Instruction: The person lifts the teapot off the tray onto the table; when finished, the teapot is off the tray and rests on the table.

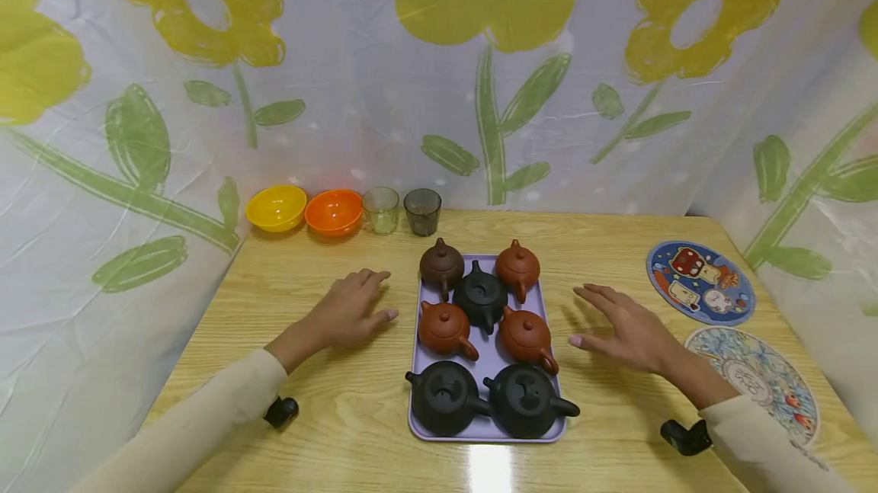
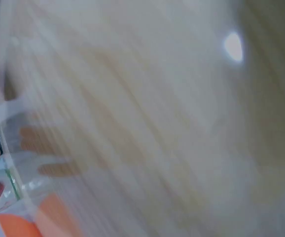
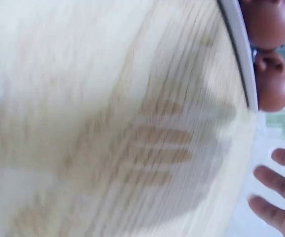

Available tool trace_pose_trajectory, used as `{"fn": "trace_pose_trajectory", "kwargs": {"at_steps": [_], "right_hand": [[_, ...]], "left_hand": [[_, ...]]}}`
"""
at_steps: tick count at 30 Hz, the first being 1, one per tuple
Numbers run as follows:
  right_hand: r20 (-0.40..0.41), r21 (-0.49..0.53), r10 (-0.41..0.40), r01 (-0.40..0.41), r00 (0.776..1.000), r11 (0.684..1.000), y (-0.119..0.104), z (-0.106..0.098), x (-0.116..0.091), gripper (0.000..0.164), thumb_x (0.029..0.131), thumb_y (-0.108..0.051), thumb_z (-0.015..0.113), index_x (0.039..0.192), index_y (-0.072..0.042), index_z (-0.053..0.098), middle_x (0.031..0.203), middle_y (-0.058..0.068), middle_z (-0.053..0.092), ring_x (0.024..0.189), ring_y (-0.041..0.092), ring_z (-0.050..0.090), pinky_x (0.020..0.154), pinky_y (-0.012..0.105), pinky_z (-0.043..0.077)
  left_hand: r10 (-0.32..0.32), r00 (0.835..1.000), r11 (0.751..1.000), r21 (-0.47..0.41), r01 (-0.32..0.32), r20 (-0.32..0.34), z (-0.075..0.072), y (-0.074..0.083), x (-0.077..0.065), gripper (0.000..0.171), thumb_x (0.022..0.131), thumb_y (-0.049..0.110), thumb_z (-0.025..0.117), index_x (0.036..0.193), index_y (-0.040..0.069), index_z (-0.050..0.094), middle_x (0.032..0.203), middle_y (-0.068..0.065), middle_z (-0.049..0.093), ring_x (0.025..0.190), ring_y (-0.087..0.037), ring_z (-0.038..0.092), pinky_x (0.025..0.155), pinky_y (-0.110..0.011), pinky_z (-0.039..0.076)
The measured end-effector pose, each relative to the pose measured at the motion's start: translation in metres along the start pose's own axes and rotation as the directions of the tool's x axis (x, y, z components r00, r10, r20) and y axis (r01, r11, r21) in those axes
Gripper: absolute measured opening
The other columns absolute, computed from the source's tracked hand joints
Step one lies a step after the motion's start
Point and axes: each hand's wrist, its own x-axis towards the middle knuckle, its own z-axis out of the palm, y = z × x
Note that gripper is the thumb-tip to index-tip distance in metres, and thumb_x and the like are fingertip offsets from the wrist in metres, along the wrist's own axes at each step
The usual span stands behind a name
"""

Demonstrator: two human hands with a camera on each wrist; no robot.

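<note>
A lilac tray [image 1: 488, 360] holds several small teapots. At its far end sit a dark brown teapot [image 1: 442, 264] and a reddish-brown teapot [image 1: 517, 266], with a black teapot [image 1: 480, 295] between and nearer. Two more reddish-brown teapots, one left [image 1: 444, 328] and one right [image 1: 526, 334], fill the middle. Two larger black teapots, left [image 1: 444, 398] and right [image 1: 524, 400], stand along the near edge. To the tray's left hovers my left hand [image 1: 348, 308], fingers spread and empty. My right hand [image 1: 629, 329] is on the other side, also empty, its fingertips apart from the tray.
Along the back left stand a yellow bowl [image 1: 277, 209], an orange bowl [image 1: 334, 212], a clear greenish glass [image 1: 381, 211] and a grey glass [image 1: 422, 212]. On the right lie a blue round mat [image 1: 701, 283] and a floral round mat [image 1: 761, 379]. A flowered curtain [image 1: 343, 97] hangs behind.
</note>
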Motion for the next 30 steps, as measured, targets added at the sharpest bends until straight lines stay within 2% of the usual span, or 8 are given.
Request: {"fn": "trace_pose_trajectory", "kwargs": {"at_steps": [3, 6, 8, 12, 19, 22, 25, 30], "right_hand": [[0.034, 0.138, 0.018, -0.022, 0.999, 0.99, -0.008, -0.001, -0.004, 0.071, 0.091, -0.049, 0.069, 0.148, -0.012, 0.048, 0.146, 0.015, 0.052, 0.121, 0.038, 0.059, 0.089, 0.061, 0.053], [0.056, 0.267, 0.001, -0.016, 0.998, 0.964, -0.015, -0.001, -0.008, 0.061, 0.094, -0.039, 0.069, 0.145, -0.01, 0.05, 0.14, 0.013, 0.058, 0.106, 0.026, 0.067, 0.084, 0.047, 0.057], [0.064, 0.346, -0.025, 0.001, 0.998, 0.938, -0.019, -0.001, -0.01, 0.055, 0.096, -0.031, 0.068, 0.143, -0.008, 0.052, 0.136, 0.014, 0.061, 0.1, 0.02, 0.068, 0.08, 0.038, 0.058], [0.093, 0.465, -0.039, -0.009, 0.995, 0.885, -0.028, -0.002, -0.014, 0.043, 0.098, -0.024, 0.065, 0.137, -0.007, 0.057, 0.131, 0.015, 0.064, 0.093, 0.011, 0.067, 0.074, 0.028, 0.058], [0.175, 0.594, -0.017, -0.092, 0.984, 0.799, -0.039, 0.003, -0.024, 0.028, 0.1, -0.022, 0.062, 0.123, -0.007, 0.065, 0.12, 0.012, 0.068, 0.087, 0.013, 0.067, 0.072, 0.026, 0.055], [0.218, 0.626, -0.01, -0.132, 0.976, 0.768, -0.043, 0.006, -0.028, 0.021, 0.1, -0.022, 0.062, 0.116, -0.009, 0.067, 0.109, 0.008, 0.069, 0.084, 0.015, 0.066, 0.069, 0.026, 0.054], [0.251, 0.629, 0.001, -0.164, 0.968, 0.76, -0.047, 0.009, -0.032, 0.014, 0.099, -0.023, 0.063, 0.106, -0.013, 0.069, 0.097, 0.004, 0.069, 0.078, 0.015, 0.065, 0.064, 0.026, 0.052], [0.271, 0.61, 0.011, -0.181, 0.963, 0.771, -0.054, 0.013, -0.035, 0.011, 0.094, -0.026, 0.07, 0.095, -0.015, 0.069, 0.089, 0.002, 0.067, 0.07, 0.01, 0.063, 0.059, 0.023, 0.049]], "left_hand": [[-0.061, 0.998, 0.981, -0.183, 0.059, -0.003, 0.002, 0.004, 0.007, 0.06, 0.098, 0.037, 0.061, 0.143, 0.001, 0.046, 0.126, -0.016, 0.06, 0.115, -0.031, 0.06, 0.1, -0.051, 0.051], [-0.119, 0.993, 0.93, -0.35, 0.112, 0.0, 0.004, 0.009, 0.014, 0.05, 0.098, 0.025, 0.063, 0.138, -0.003, 0.05, 0.121, -0.017, 0.063, 0.108, -0.028, 0.065, 0.095, -0.046, 0.056], [-0.153, 0.988, 0.899, -0.414, 0.142, 0.005, 0.006, 0.013, 0.019, 0.046, 0.098, 0.022, 0.063, 0.135, -0.003, 0.053, 0.117, -0.017, 0.065, 0.104, -0.026, 0.067, 0.092, -0.044, 0.057], [-0.201, 0.98, 0.862, -0.473, 0.184, 0.014, 0.013, 0.02, 0.027, 0.039, 0.097, 0.02, 0.063, 0.128, -0.003, 0.058, 0.112, -0.015, 0.068, 0.101, -0.026, 0.068, 0.09, -0.043, 0.058], [-0.304, 0.951, 0.789, -0.544, 0.287, 0.061, 0.024, 0.03, 0.038, 0.037, 0.095, 0.019, 0.065, 0.126, -0.002, 0.059, 0.112, -0.016, 0.069, 0.104, -0.028, 0.068, 0.092, -0.042, 0.056], [-0.34, 0.937, 0.751, -0.577, 0.321, 0.079, 0.026, 0.032, 0.042, 0.039, 0.094, 0.017, 0.065, 0.127, -0.002, 0.057, 0.111, -0.015, 0.069, 0.096, -0.025, 0.068, 0.085, -0.037, 0.058], [-0.376, 0.92, 0.689, -0.63, 0.357, 0.11, 0.028, 0.034, 0.046, 0.041, 0.092, 0.015, 0.066, 0.129, -0.002, 0.056, 0.112, -0.016, 0.067, 0.086, -0.02, 0.067, 0.075, -0.031, 0.059], [-0.391, 0.905, 0.582, -0.718, 0.382, 0.164, 0.029, 0.038, 0.05, 0.045, 0.089, 0.007, 0.064, 0.13, -0.005, 0.052, 0.114, -0.021, 0.062, 0.073, -0.018, 0.065, 0.064, -0.03, 0.06]]}}
